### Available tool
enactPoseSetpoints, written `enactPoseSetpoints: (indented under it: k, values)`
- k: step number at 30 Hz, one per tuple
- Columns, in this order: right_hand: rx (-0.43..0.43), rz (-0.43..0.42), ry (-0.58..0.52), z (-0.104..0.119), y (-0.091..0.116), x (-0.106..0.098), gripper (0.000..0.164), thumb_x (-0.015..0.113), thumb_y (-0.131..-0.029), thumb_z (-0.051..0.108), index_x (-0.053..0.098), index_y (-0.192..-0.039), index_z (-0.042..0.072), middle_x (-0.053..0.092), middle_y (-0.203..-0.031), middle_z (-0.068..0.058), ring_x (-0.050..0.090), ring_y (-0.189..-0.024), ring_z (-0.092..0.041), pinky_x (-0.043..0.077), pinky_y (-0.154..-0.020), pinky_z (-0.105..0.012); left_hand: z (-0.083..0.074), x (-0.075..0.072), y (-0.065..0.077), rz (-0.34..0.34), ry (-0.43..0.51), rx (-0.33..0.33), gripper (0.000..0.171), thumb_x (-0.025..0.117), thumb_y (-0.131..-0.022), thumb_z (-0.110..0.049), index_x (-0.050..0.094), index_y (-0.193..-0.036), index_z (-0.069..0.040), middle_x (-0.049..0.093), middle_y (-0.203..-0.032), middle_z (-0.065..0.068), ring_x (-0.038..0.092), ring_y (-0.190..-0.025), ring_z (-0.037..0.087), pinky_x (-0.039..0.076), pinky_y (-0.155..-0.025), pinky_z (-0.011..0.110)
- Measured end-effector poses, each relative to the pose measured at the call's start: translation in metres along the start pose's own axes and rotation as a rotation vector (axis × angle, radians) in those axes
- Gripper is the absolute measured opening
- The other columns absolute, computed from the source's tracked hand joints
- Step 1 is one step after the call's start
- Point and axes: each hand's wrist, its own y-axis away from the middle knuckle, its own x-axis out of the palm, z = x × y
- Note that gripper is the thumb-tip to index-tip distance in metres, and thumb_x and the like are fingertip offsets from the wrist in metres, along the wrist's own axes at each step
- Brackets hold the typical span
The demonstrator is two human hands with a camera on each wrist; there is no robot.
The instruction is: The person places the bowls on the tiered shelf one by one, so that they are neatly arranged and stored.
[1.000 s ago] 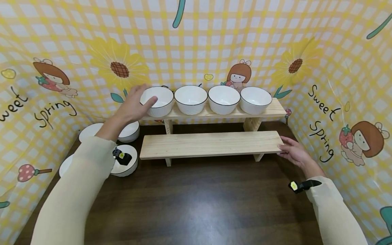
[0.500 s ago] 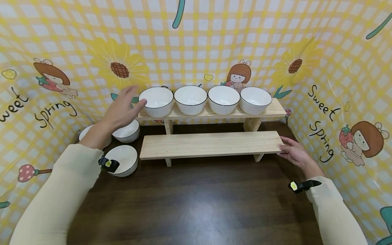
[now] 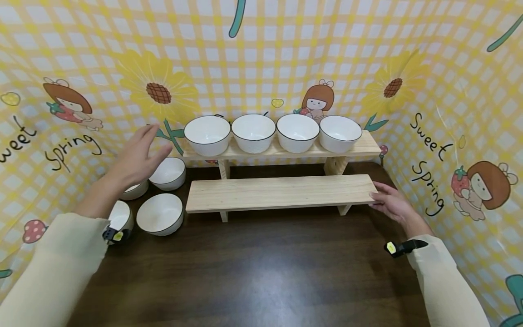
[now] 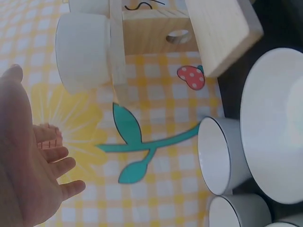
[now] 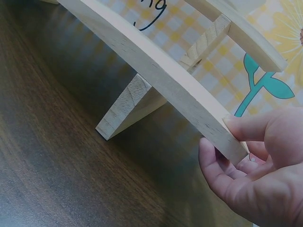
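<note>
A two-step wooden shelf (image 3: pixel 282 193) stands at the back of the dark table. My right hand (image 3: pixel 393 203) grips the right end of its lower board, thumb on top and fingers curled beneath, as the right wrist view shows. Along the upper board sits a row of white bowls with dark rims; the leftmost bowl (image 3: pixel 207 135) is nearest my left hand (image 3: pixel 136 156). That hand hangs in the air left of the shelf, fingers spread, holding nothing. Below it on the table are several more white bowls, among them a front one (image 3: pixel 160 213) and one behind it (image 3: pixel 168 173).
Yellow checked cloth (image 3: pixel 253 59) with printed flowers and figures walls the back and both sides. The dark wooden table (image 3: pixel 261 268) stretches in front of the shelf. A bowl (image 3: pixel 120 215) at the far left is partly covered by my left sleeve.
My left hand has let go of the leftmost bowl on the upper board and moved left and down, over the bowls on the table. The right hand keeps its grip on the lower board.
</note>
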Motion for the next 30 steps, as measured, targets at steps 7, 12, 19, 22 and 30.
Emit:
enactPoseSetpoints:
  k: [7,12,19,22,30]
  values:
    - [0.007,-0.011,-0.004,0.002,-0.001,0.001,0.073,0.052,-0.106,0.006,0.006,-0.161,-0.003,0.030,-0.144,-0.027,0.061,-0.090,-0.006,0.054,-0.081,-0.027,0.020,-0.005,0.022,-0.029,0.003,-0.032,0.078,0.044,-0.107,-0.045,0.013,-0.162,0.000,0.010,-0.165,0.030,0.009,-0.149,0.053,0.011,-0.114,0.071]
    - [0.003,-0.010,-0.008,0.003,-0.001,0.000,0.074,0.053,-0.105,0.006,0.006,-0.161,-0.003,0.032,-0.142,-0.025,0.061,-0.090,-0.007,0.054,-0.082,-0.027,0.033,-0.007,0.036,-0.037,-0.031,-0.070,0.080,0.045,-0.106,-0.046,0.012,-0.162,0.000,0.009,-0.165,0.029,0.008,-0.150,0.053,0.010,-0.115,0.070]
    - [0.002,-0.013,-0.006,0.003,0.000,0.002,0.073,0.053,-0.105,0.005,0.006,-0.161,-0.003,0.037,-0.136,-0.024,0.061,-0.089,-0.007,0.054,-0.080,-0.027,0.052,-0.005,0.058,-0.080,0.010,-0.077,0.078,0.050,-0.106,-0.040,0.015,-0.161,0.003,0.010,-0.164,0.031,0.010,-0.148,0.055,0.012,-0.113,0.072]
    - [-0.003,-0.012,0.001,0.003,0.000,0.002,0.074,0.053,-0.105,0.005,0.006,-0.161,-0.003,0.036,-0.138,-0.026,0.061,-0.089,-0.007,0.054,-0.080,-0.026,0.060,-0.004,0.067,-0.109,0.025,-0.094,0.078,0.052,-0.105,-0.038,0.017,-0.160,0.004,0.012,-0.163,0.033,0.012,-0.147,0.056,0.012,-0.113,0.071]
    - [0.010,-0.022,0.019,0.002,0.002,0.004,0.072,0.051,-0.106,0.006,0.006,-0.161,-0.002,0.031,-0.143,-0.029,0.060,-0.090,-0.007,0.053,-0.079,-0.025,0.083,0.001,0.088,-0.166,-0.007,-0.110,0.081,0.060,-0.101,-0.035,0.019,-0.160,0.003,0.018,-0.160,0.035,0.016,-0.147,0.055,0.013,-0.114,0.069]
